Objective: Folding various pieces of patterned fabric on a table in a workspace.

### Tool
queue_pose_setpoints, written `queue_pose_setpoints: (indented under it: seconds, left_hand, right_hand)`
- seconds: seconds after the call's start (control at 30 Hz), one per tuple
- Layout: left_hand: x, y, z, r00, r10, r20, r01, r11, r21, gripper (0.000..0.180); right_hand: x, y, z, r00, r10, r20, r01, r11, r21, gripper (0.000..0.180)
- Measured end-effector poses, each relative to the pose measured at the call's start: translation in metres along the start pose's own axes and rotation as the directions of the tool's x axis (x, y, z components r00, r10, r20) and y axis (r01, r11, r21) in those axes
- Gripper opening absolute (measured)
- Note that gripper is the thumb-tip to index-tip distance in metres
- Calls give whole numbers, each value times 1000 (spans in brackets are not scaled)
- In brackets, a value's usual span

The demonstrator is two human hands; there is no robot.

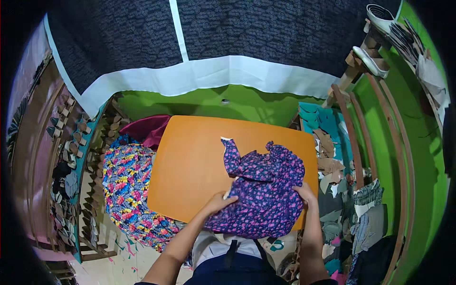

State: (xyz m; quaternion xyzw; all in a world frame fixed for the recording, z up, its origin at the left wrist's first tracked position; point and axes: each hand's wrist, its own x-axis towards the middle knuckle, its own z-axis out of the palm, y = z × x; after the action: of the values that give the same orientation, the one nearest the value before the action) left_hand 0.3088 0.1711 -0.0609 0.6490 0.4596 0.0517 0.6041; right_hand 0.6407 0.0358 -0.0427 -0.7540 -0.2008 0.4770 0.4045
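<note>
A navy garment with pink and purple flowers (266,199) lies crumpled over the near right part of an orange tabletop (190,156). One of its sleeves (231,156) stretches toward the far side and ends in a pale edge. My left hand (221,202) grips the garment's left edge, thumb on top of the cloth. At the opposite edge, my right hand (305,192) pinches the fabric; some of its fingers are hidden underneath. The garment's near hem hangs over the table's front edge close to my body.
Bright multicoloured cloth (128,190) is heaped along the table's left side, with maroon fabric (154,133) behind it. Racks of shoe-like pieces (71,147) stand at left. Cloth scraps (330,166) fill the right side beside wooden rails (349,137). A dark curtain (266,33) hangs beyond.
</note>
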Motion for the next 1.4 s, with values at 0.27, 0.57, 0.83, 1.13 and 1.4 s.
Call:
queue_pose_setpoints:
  seconds: [0.27,0.57,0.83,1.13,1.4]
  left_hand:
    - [-2,102,-43,992,18,-122,-95,741,-665,31]
    - [18,80,-73,966,91,-244,-242,655,-716,38]
    - [35,50,-120,995,58,-82,-69,989,-132,35]
    - [2,50,-109,987,14,-157,-57,961,-270,29]
    - [-48,49,-125,956,175,-236,-268,850,-453,21]
  right_hand:
    - [-15,-71,-34,965,-261,2,83,314,946,31]
    - [-11,-29,-32,970,-101,223,66,985,159,38]
    - [7,-69,-52,944,-329,11,229,681,695,27]
    - [-17,-42,-47,952,-145,270,-135,592,795,40]
    - [-85,-60,-34,875,-480,58,125,342,931,37]
